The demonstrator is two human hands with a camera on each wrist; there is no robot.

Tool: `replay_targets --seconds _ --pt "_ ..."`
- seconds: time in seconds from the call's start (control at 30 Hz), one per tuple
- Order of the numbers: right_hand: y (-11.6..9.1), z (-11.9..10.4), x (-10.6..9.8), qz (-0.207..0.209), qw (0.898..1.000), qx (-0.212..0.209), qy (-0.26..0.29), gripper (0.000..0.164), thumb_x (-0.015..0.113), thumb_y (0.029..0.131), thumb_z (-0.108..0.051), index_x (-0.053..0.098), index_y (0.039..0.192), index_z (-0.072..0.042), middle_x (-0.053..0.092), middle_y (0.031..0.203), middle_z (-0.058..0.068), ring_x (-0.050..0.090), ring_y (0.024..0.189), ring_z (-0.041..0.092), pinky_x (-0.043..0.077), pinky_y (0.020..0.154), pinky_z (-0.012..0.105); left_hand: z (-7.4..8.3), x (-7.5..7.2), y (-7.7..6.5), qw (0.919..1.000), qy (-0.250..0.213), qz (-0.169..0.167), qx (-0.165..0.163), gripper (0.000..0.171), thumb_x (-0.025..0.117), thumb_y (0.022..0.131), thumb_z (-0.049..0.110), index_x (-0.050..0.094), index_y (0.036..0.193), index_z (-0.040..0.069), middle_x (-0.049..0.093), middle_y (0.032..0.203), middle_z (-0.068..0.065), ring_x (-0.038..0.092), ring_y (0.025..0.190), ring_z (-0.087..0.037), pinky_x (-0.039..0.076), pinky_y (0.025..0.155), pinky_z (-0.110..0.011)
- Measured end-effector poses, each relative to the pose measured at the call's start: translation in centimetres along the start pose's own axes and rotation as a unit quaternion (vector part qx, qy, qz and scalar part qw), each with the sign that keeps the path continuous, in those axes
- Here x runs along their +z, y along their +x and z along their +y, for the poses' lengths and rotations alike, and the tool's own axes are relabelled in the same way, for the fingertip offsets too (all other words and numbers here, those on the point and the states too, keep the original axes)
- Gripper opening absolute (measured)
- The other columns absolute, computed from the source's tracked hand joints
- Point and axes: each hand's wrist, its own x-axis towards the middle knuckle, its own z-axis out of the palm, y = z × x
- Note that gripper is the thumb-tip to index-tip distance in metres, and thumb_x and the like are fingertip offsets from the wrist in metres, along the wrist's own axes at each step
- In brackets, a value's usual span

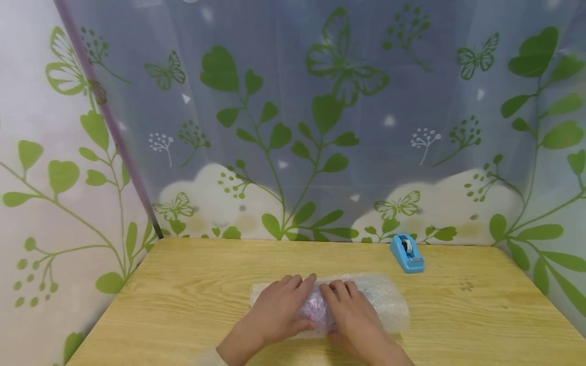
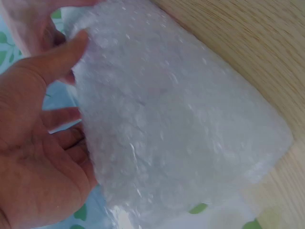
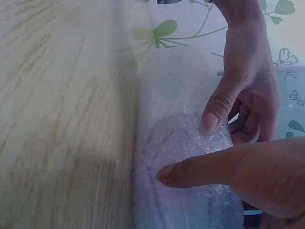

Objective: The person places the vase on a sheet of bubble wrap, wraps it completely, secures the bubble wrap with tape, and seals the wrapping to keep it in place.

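A sheet of clear bubble wrap (image 1: 389, 307) is folded round a purplish item (image 1: 317, 307), whose kind I cannot tell through the plastic. My left hand (image 1: 279, 307) grips the left part of this bundle, its thumb on the near side and its fingers over the far side. Close beside it, my right hand (image 1: 354, 315) holds the bundle farther right, and the right thumb (image 3: 190, 172) presses the plastic in the right wrist view. Wrap spreads out past both hands. In the left wrist view the bubble wrap (image 2: 181, 109) hides some of the left fingertips.
A blue tape dispenser (image 1: 407, 254) stands near the back right of the wooden table (image 1: 197, 274). Behind the table's back edge hangs a curtain (image 1: 293, 127) printed with leaves and butterflies. A slanting pole (image 1: 114, 132) shows at the left.
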Motion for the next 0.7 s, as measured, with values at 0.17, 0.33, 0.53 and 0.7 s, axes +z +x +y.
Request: replay_targets --seconds 0.17,0.33,0.53,0.7 --pt "0.5 0.3 -0.2 -0.009 1.0 -0.005 0.001 0.08 0.089 0.059 -0.029 0.055 0.125 -0.001 0.053 0.11 0.01 0.048 0.101 0.028 0.048 0.082 0.041 0.5 0.0 -0.1 0.9988 0.047 0.015 0.004 0.053 0.075 0.077 0.05 0.056 0.108 0.011 0.059 0.088 0.002 0.057 0.079 -0.013 0.049 0.068 -0.024" --pt "0.9 0.6 -0.5 -0.034 0.999 -0.012 -0.001 0.078 0.089 0.059 -0.034 0.056 0.123 -0.004 0.053 0.108 0.009 0.049 0.096 0.026 0.049 0.075 0.039 0.6 0.8 -0.6 0.9944 0.094 0.042 0.025 0.052 0.07 0.075 0.055 0.058 0.101 0.011 0.062 0.088 0.0 0.059 0.081 -0.015 0.051 0.072 -0.028" --pt "0.8 0.6 -1.0 -0.064 0.998 -0.011 0.021 0.075 0.087 0.061 -0.04 0.057 0.122 -0.006 0.054 0.106 0.006 0.047 0.093 0.023 0.049 0.072 0.037 1.3 1.4 -1.1 0.9915 0.116 0.057 0.017 0.061 0.079 0.064 0.058 0.054 0.099 0.014 0.061 0.088 0.001 0.06 0.082 -0.015 0.051 0.074 -0.029" --pt "0.7 0.5 -1.4 -0.089 0.995 -0.002 0.038 0.073 0.085 0.063 -0.04 0.058 0.122 -0.007 0.054 0.104 0.004 0.048 0.092 0.021 0.049 0.07 0.036 1.7 1.2 -1.1 0.9939 0.102 0.042 0.005 0.055 0.084 0.061 0.044 0.052 0.094 0.015 0.059 0.085 0.002 0.058 0.078 -0.014 0.05 0.072 -0.027"
